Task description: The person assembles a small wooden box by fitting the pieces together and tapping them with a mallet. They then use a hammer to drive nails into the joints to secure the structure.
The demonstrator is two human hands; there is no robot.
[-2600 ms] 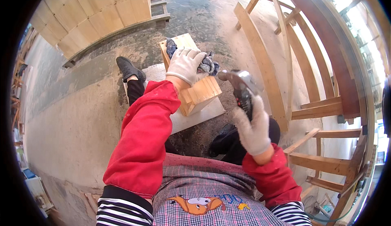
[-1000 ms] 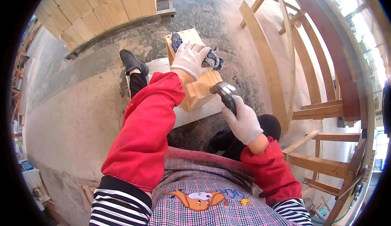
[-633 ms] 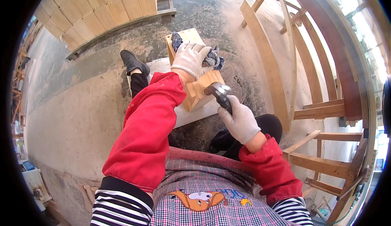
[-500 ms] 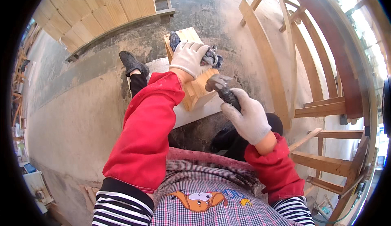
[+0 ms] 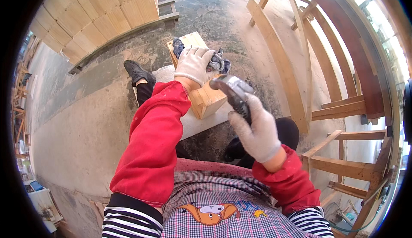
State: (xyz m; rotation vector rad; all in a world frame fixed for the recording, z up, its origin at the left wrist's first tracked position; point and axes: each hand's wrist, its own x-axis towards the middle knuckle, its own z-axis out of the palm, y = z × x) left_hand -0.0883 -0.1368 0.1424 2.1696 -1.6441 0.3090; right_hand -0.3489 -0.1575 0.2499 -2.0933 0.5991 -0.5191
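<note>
A pale wooden box [image 5: 210, 97] stands on a light board in front of me. My left hand [image 5: 194, 65], in a white glove, lies over a crumpled dark patterned cloth [image 5: 219, 63] on top of the box, its fingers curving over the cloth. My right hand [image 5: 257, 130], also gloved, is wrapped round the dark handle of a hammer [image 5: 234, 87]. The metal head is held over the near right end of the box and is slightly blurred. From this angle I cannot tell whether it touches the wood. The cloth's underside is hidden.
Stacked wooden boxes or panels [image 5: 98, 15] rest on a pallet [image 5: 169, 17] at the far left. Wooden frames and a long leaning plank [image 5: 281, 62] stand to the right. The light board [image 5: 195, 126] lies under the box, beside my shoe [image 5: 138, 71].
The hammer head has tilted and looks larger, nearer the camera. My right hand has shifted slightly left and down. My left hand stays on the cloth; the whole view has moved a little.
</note>
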